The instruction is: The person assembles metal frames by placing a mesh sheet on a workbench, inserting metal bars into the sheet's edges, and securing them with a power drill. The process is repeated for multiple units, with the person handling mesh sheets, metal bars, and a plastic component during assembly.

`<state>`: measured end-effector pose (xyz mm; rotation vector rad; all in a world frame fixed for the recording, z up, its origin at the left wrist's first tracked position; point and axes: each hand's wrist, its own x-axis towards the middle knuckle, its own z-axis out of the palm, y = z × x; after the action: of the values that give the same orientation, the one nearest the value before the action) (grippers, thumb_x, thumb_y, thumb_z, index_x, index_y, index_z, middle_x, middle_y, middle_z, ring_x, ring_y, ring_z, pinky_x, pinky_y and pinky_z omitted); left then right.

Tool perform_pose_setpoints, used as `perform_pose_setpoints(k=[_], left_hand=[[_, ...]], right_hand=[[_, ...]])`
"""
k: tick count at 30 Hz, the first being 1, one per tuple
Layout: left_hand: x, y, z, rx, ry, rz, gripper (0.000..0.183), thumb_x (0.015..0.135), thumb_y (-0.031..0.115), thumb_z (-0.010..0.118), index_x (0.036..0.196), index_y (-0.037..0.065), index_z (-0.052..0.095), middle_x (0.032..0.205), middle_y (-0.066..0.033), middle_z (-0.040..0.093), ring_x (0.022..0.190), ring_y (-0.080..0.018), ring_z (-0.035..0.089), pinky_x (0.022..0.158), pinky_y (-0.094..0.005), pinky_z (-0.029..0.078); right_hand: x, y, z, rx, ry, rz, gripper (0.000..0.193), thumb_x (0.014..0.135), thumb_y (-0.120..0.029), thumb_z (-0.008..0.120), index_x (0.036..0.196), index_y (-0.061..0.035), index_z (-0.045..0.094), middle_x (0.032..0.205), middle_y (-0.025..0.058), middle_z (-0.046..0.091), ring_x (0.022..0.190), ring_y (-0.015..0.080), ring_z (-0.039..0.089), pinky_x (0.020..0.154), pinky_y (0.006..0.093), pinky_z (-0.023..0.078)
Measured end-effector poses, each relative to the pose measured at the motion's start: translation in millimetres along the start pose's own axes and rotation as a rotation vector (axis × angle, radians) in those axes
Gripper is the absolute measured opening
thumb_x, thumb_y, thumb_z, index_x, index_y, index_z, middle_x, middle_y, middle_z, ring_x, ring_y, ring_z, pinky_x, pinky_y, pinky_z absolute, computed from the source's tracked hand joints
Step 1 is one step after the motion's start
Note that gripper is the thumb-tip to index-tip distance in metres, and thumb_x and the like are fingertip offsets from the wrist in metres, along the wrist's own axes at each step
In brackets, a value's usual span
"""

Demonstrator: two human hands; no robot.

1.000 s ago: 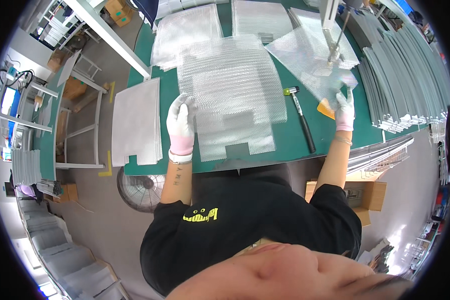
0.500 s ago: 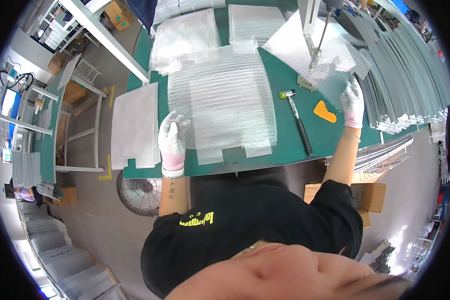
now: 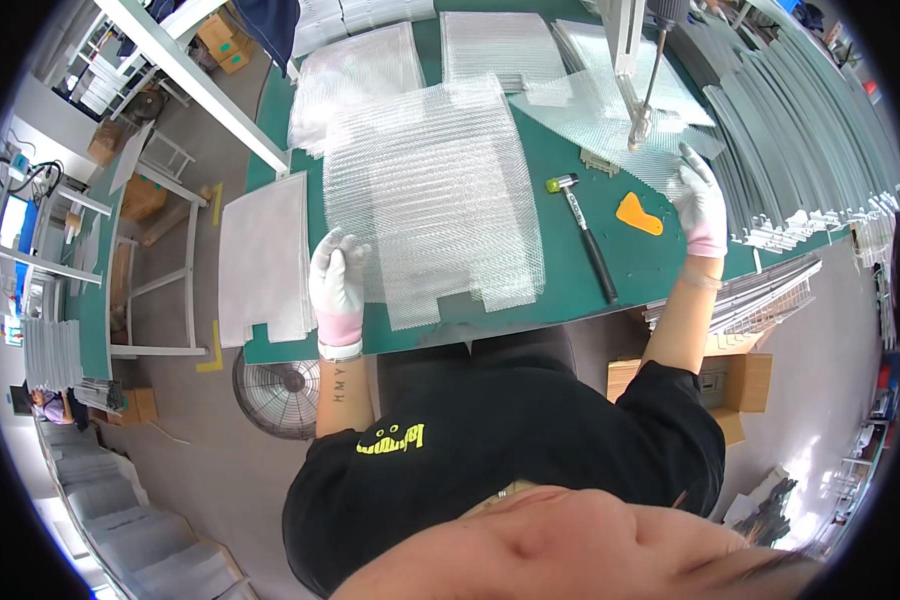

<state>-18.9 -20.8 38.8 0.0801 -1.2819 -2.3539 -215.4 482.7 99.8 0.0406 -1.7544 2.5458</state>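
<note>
Factory workshop: green workbench (image 3: 560, 300), mallet (image 3: 582, 232), stacked metal strips (image 3: 820, 150).

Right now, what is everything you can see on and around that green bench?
Bench: one, green, centre.
Bubble-wrap sheet: one, clear, mid-bench.
More bubble-wrap sheets: several, clear, far side.
White sheets: a stack, bench's left end.
Mallet: one, black handle, right of the sheet.
Scraper: one, orange, beside the mallet.
Metal strips: many, grey, right.
Fan: one, floor.
Cardboard boxes: brown, floor, right.
Left hand: white glove, on the sheet's near left edge.
Right hand: white glove, near the scraper.
</note>
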Motion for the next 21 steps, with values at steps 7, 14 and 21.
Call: perform_pose_setpoints(k=[7,14,21], left_hand=[[-2.2,8.0,3.2,0.004,-0.021,0.026,0.028,0.104,0.012,0.048,0.131,0.004,0.053,0.121,-0.0082,0.060,0.113,-0.0180,0.057,0.104,-0.0425,0.047],[1.2,7.2,-1.3,-0.044,-0.050,0.021,0.028,0.104,0.013,0.049,0.130,0.004,0.053,0.121,-0.0080,0.060,0.113,-0.0181,0.057,0.105,-0.0428,0.045],[-6.1,7.6,1.5,0.004,0.025,0.077,0.031,0.103,0.012,0.048,0.131,-0.001,0.051,0.117,-0.0095,0.059,0.111,-0.0189,0.057,0.100,-0.0425,0.049]], right_hand=[[-8.1,9.4,-15.6,0.089,-0.116,-0.078,0.061,0.086,-0.005,0.065,0.143,0.0030,0.044,0.146,0.0112,0.049,0.109,0.0178,0.056,0.100,0.0313,0.046],[-9.2,9.8,-18.0,0.072,-0.162,-0.074,0.065,0.087,-0.001,0.063,0.147,0.0034,0.038,0.150,0.0128,0.044,0.092,0.0110,0.056,0.086,0.0244,0.049],[-19.7,6.6,-0.3,0.012,-0.090,-0.198,0.064,0.088,-0.005,0.062,0.146,0.0061,0.039,0.144,0.0140,0.050,0.126,0.0192,0.052,0.106,0.0296,0.041]])
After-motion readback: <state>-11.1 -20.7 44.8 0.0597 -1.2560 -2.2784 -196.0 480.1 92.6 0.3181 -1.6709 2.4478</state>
